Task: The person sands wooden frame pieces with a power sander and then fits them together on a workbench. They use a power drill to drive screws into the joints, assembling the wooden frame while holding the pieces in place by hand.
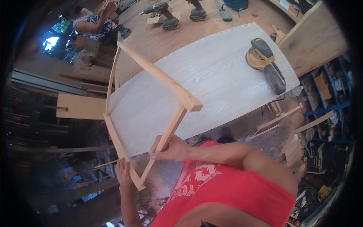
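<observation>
Holding wooden frame | right hand: fingers round crossbar | left hand: fingers against rail, grip unclear | sander beyond fingertips

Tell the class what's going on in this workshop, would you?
A person in a red top is holding a wooden frame up at the near edge of a pale board. The right hand grips one bar, and the left hand is on another, near the lowest corner. Whether the frame also rests on the board is hard to tell. A sander lies on the board, out of both hands. Beyond it stand two drills, and another person is farther back.
</observation>
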The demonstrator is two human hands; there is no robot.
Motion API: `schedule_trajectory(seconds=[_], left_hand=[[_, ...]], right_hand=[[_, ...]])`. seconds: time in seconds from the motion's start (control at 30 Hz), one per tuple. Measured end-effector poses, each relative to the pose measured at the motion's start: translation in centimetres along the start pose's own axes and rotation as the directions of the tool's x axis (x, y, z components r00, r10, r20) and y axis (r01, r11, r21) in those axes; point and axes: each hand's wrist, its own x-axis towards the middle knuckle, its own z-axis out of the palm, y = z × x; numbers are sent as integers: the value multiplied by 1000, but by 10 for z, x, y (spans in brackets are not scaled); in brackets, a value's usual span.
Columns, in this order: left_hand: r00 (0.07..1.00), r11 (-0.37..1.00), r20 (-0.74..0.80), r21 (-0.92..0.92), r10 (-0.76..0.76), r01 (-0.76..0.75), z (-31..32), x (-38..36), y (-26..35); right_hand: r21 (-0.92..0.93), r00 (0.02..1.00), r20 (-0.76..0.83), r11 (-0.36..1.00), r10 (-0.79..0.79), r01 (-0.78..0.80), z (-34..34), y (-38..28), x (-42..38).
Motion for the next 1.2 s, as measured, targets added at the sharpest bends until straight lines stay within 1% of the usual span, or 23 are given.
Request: schedule_trajectory(seconds=[0.03,0.1,0.13,0.2,0.23,0.3,0.33,0.37,0.4,0.43,0.57,0.67,0.77,0.83,0.9,0.97,1.0,1.1,1.13,1.17,1.2], left_hand=[[1000,999,19,43,3,-3,4,-6,0],[988,997,144,45,-62,56,5,-5,15],[983,996,163,46,-89,82,8,-3,21],[975,990,180,76,-128,116,8,5,36],[973,990,193,86,-131,116,7,7,46],[959,969,144,4,-244,246,8,13,66],[958,969,149,4,-247,249,15,10,67],[957,968,152,4,-248,250,16,12,72],[945,953,162,-58,-284,297,17,14,78],[931,932,179,-121,-319,343,19,12,85],[927,930,193,-118,-323,348,13,22,108],[937,934,179,-146,-299,326,25,22,108],[934,927,172,-156,-314,341,40,20,106],[916,919,196,-119,-349,376,48,19,103],[918,916,190,-140,-347,376,44,22,106],[921,913,183,-164,-345,374,39,23,107],[911,908,209,-156,-355,389,37,23,108],[899,896,218,-152,-380,416,44,20,105],[895,896,236,-149,-378,418,47,17,102],[893,890,213,-149,-397,431,46,17,100],[878,884,248,-131,-409,448,43,16,100]], right_hand=[[44,1000,20,999,-2,1,2,-2,-4],[-54,997,78,998,20,-15,2,-12,-14],[-18,995,95,1000,17,-15,-1,-13,-17],[-125,994,83,989,-65,75,-9,-16,-19],[-108,995,82,991,-63,72,-13,-18,-22],[-142,996,83,989,-30,41,-24,-24,-27],[-138,996,83,990,-26,38,-28,-24,-30],[-137,993,91,987,-73,85,-33,-25,-32],[-137,988,98,982,-118,131,-37,-27,-35],[-137,989,96,983,-109,122,-42,-28,-39],[-187,991,99,977,-88,105,-54,-37,-47],[-211,992,97,973,-78,97,-60,-39,-48],[-215,994,83,973,-66,83,-65,-45,-48],[-214,995,83,974,-53,70,-68,-48,-46],[-269,989,93,953,-115,136,-69,-48,-44],[-276,989,102,953,-102,127,-69,-47,-43],[-284,990,109,952,-90,118,-69,-47,-44],[-308,988,106,941,-113,141,-64,-47,-47],[-395,989,102,908,-105,137,-62,-35,-50],[-401,985,129,903,-113,156,-59,-31,-51],[-393,979,148,900,-142,190,-58,-29,-51]])
